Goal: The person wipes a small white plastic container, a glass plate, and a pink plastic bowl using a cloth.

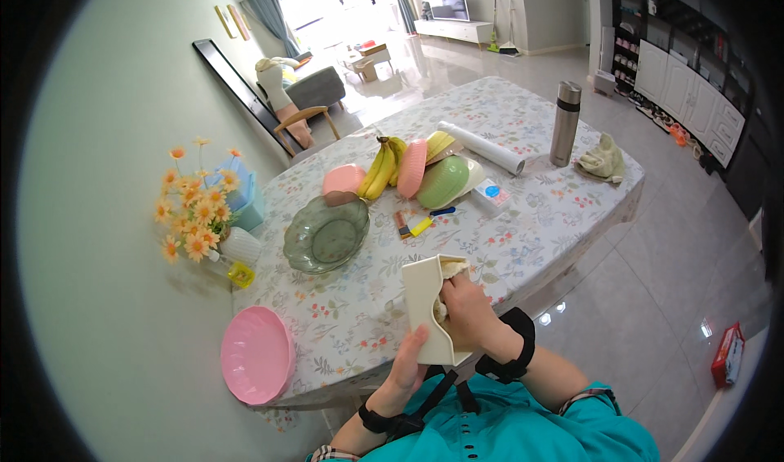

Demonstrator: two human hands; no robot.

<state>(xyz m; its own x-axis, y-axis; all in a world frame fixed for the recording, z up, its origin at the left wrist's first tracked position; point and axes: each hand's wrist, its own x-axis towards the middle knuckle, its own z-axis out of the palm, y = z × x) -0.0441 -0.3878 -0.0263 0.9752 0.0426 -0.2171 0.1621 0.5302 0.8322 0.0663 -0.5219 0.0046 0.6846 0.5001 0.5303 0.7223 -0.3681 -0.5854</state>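
Roughly | cream box (423, 305) | long axis near-to-far | open side facing right

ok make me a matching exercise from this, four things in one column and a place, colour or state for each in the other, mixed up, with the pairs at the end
Things:
1. box
2. flask
3. round pink bowl
4. bananas

Places, colours and states:
A. at the near left corner of the table
B. yellow
C. held in the left hand, with the right hand at its opening
D. upright, beside the crumpled cloth

Pairs: 1-C, 2-D, 3-A, 4-B
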